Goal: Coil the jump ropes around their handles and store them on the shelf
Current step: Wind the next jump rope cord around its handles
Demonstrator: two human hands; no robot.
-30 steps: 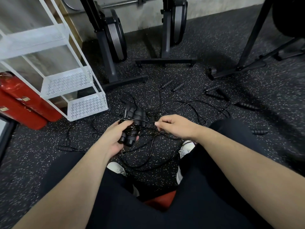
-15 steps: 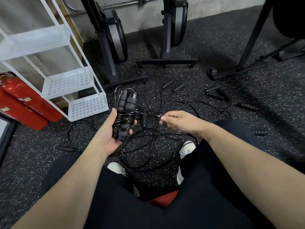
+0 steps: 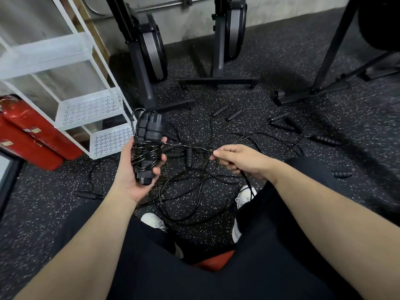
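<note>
My left hand [image 3: 134, 169] grips a pair of black jump rope handles [image 3: 148, 135] held upright, with black cord coiled around their middle. A taut strand of that rope [image 3: 188, 147] runs right to my right hand [image 3: 236, 161], which pinches it between thumb and fingers. Below and behind both hands a tangle of black ropes [image 3: 194, 191] lies on the speckled floor, with several loose black handles [image 3: 324, 139] scattered to the right and one [image 3: 86, 194] at the left. The white wire shelf [image 3: 91, 109] stands at the left, just beyond my left hand.
Two red fire extinguishers [image 3: 28, 135] lie left of the shelf. Black exercise machine bases [image 3: 218, 80] stand at the back, and a black rack leg [image 3: 309, 94] at the right. My white shoes [image 3: 242, 198] and black-trousered knees fill the foreground.
My left hand has lifted and turned the handle bundle upright, palm now facing up. My right hand drew the strand out to the right, pulling it taut.
</note>
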